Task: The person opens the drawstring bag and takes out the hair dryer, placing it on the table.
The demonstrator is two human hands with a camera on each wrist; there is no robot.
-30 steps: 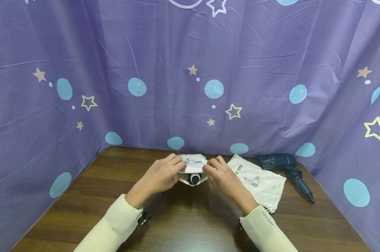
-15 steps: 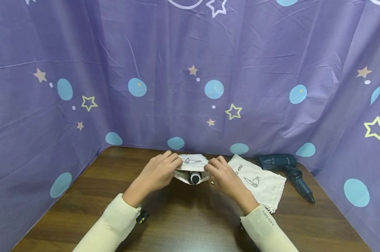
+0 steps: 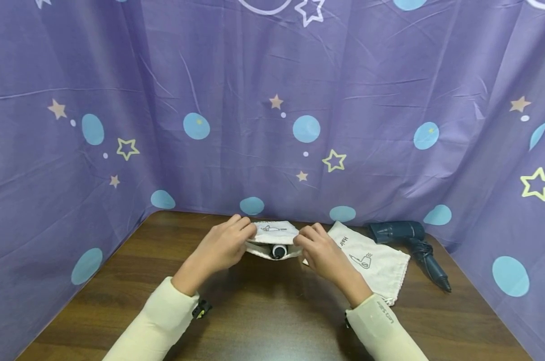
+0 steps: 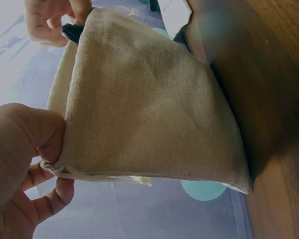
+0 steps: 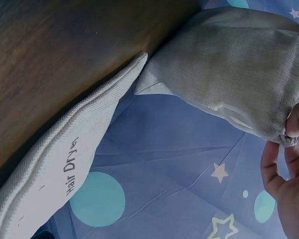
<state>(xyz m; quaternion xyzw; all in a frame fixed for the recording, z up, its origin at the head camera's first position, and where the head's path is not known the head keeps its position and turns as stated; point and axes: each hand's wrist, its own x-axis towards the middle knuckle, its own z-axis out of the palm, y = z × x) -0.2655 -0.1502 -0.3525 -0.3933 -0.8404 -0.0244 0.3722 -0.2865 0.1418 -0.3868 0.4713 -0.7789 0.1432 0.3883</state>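
Observation:
A cream cloth drawstring pouch (image 3: 276, 235) with a printed hair dryer drawing stands up from the table between the hands, its mouth toward the person. My left hand (image 3: 227, 243) pinches the left corner of the mouth; in the left wrist view its thumb and fingers (image 4: 52, 132) close on the hem. The right corner is pinched by my right hand (image 3: 319, 250), as the right wrist view shows at the gathered edge. Inside the mouth sits a dark round end with a white ring (image 3: 279, 251); the remainder of that thing is hidden by the cloth.
A second cream pouch (image 3: 378, 265), printed "Hair Dryer", lies flat just right of the right hand. Beyond it rests a dark blue hair dryer (image 3: 398, 231), its cord bundled at the handle. A purple curtain (image 3: 254, 165) hangs behind the wooden table (image 3: 164, 245).
My left hand has moved a little to the left, and the pouch's mouth is stretched wider and flatter. The right hand has barely moved.

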